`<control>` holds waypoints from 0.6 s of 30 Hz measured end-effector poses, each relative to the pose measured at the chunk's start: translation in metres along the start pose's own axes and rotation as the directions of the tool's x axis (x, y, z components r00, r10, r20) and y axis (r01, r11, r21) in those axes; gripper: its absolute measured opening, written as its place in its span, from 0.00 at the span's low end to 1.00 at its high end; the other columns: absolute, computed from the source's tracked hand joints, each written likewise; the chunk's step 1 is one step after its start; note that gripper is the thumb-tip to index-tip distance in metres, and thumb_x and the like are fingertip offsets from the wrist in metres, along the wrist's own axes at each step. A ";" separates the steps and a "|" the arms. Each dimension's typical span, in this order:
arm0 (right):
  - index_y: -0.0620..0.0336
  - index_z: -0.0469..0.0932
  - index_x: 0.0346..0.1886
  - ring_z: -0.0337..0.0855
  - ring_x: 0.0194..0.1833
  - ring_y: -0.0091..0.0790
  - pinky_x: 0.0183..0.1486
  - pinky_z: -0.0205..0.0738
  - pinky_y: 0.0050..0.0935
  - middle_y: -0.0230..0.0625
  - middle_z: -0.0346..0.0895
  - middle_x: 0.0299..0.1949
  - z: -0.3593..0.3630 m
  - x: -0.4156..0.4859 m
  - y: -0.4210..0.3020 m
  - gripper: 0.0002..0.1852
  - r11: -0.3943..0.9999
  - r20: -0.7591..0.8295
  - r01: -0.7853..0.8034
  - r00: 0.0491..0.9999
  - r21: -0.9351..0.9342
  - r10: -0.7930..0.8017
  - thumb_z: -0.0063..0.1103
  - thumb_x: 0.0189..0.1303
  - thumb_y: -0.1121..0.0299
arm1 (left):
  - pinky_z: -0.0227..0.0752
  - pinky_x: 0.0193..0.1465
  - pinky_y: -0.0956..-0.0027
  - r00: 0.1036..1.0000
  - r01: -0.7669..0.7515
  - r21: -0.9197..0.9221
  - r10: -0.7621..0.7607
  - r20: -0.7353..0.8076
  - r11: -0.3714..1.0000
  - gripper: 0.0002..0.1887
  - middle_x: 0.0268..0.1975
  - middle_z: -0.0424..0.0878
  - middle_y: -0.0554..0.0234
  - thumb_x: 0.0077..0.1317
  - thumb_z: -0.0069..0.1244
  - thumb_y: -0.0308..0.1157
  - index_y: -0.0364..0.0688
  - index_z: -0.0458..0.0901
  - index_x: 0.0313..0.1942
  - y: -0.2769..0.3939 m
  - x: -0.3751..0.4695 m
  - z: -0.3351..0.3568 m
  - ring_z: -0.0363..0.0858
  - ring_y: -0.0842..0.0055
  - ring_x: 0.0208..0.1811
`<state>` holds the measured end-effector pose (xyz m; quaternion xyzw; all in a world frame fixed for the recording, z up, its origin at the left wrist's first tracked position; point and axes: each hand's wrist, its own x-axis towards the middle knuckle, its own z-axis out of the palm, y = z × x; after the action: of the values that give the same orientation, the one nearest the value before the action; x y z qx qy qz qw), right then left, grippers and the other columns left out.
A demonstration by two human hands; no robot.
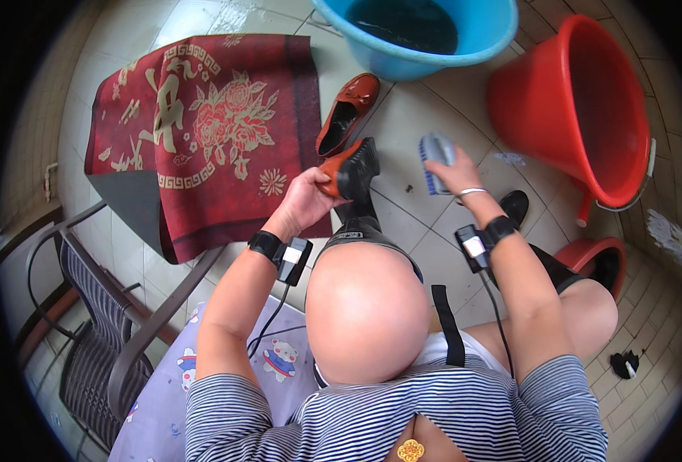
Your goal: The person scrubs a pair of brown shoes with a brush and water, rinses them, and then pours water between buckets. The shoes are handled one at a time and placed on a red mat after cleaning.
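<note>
My left hand [309, 199] grips an orange-brown leather shoe [332, 176] above my boot, with its black ridged sole [363, 167] turned up and to the right. In my right hand [459, 173] is a grey scrubbing brush [440, 151] with blue bristles, which point left towards the shoe. A gap of bare tile separates brush and sole. The matching loafer [349, 110] rests upright on the floor just beyond, beside the edge of a dark red doormat [231, 133].
A light blue tub [416, 66] with dark water stands at the front. Right of it, a tall red bucket [531, 104] leans over, its wire handle hanging down. A smaller reddish basin [618, 260] sits by my right leg. At left is a dark woven armchair [98, 289].
</note>
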<state>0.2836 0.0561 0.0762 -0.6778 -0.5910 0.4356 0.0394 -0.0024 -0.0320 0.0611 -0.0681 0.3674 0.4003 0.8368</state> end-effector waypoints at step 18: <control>0.60 0.63 0.62 0.76 0.54 0.49 0.56 0.69 0.36 0.53 0.75 0.51 0.079 -0.027 -0.045 0.42 0.943 0.137 0.212 0.958 0.258 -0.253 0.68 0.44 0.51 | 0.70 0.54 0.47 0.916 -0.226 0.216 0.283 -0.285 0.950 0.20 0.53 0.73 0.59 0.68 0.46 0.45 0.46 0.69 0.54 -0.002 0.006 -0.006 0.72 0.68 0.56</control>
<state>0.2010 0.0103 0.0675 -0.5543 -0.6109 0.5518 0.1227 -0.0021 -0.0318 0.0528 -0.0068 0.5354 0.4555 0.7112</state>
